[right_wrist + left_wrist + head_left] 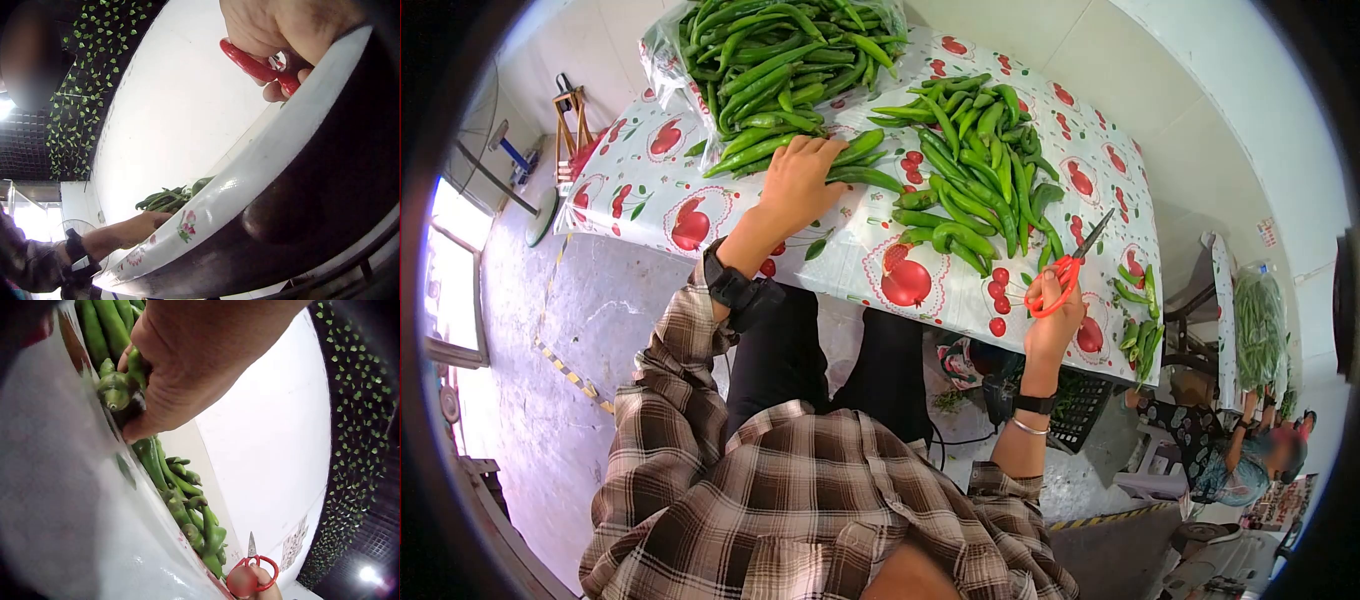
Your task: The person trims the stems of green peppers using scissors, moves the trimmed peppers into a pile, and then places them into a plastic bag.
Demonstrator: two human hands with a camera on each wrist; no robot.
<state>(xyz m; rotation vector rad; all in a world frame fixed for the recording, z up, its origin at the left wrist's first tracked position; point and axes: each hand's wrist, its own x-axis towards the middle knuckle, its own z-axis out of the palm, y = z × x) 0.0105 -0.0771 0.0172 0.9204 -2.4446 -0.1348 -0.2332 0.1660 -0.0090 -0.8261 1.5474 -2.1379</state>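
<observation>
In the head view my left hand (798, 188) reaches down over green peppers (755, 150) at the mouth of a plastic bag. Its thumb and fingers close round a green pepper (114, 392) in the left wrist view, partly hidden by the hand. My right hand (1052, 322) grips a pair of scissors (1069, 267) by the red handles, blades pointing away from me. Between the hands lies a loose pile of green peppers (990, 185). Only the red handle of the scissors (250, 64) shows clearly in the right wrist view.
A clear bag (668, 48) heaped with green peppers stands at the table's back left. Smaller pepper pieces (1142, 340) lie near the right edge of the fruit-patterned tablecloth (800, 250). Below is a black crate (1083, 410). Another person (1235, 460) sits at the right.
</observation>
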